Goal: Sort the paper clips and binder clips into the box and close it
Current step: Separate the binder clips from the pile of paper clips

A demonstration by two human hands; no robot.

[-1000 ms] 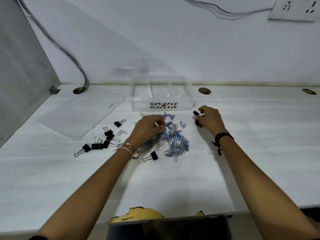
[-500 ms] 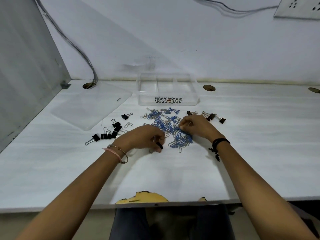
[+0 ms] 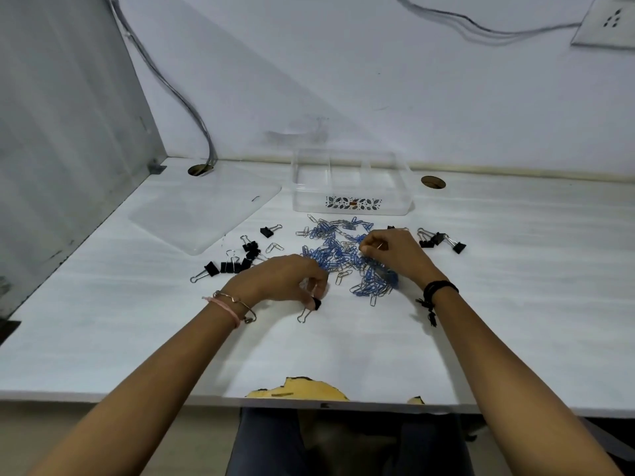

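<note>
Here, box: the clear plastic box (image 3: 350,187) sits at the far middle of the bench (image 3: 103,331), open on top, with dividers making compartments; nothing shows inside any of them.
Lid: the clear lid (image 3: 206,214) lies flat on the bench to the left of the box, apart from it.
Paper clips: a loose heap of blue and silver paper clips (image 3: 338,250) is spread just near of the box, between the two hands.
Left binder clips: a cluster of black binder clips (image 3: 237,259) lies left of the heap, near the lid's near corner.
Right binder clips: a smaller group of binder clips (image 3: 439,240) lies right of the heap, beyond the right hand.
Left hand: the left hand (image 3: 278,281) has its fingers curled together and pinches a single binder clip (image 3: 314,305) at the near left edge of the heap; the clip's wire handle touches the bench.
Right hand: the right hand (image 3: 395,250) rests on the heap with fingers drawn together over the paper clips; whether it grips any I cannot tell.
Edges: a grey panel (image 3: 62,132) closes the left side, a wall (image 3: 378,80) the far side; the bench's near edge is chipped at the middle.
Open room: bare bench surface stretches wide on the right and across the near strip under both forearms.
</note>
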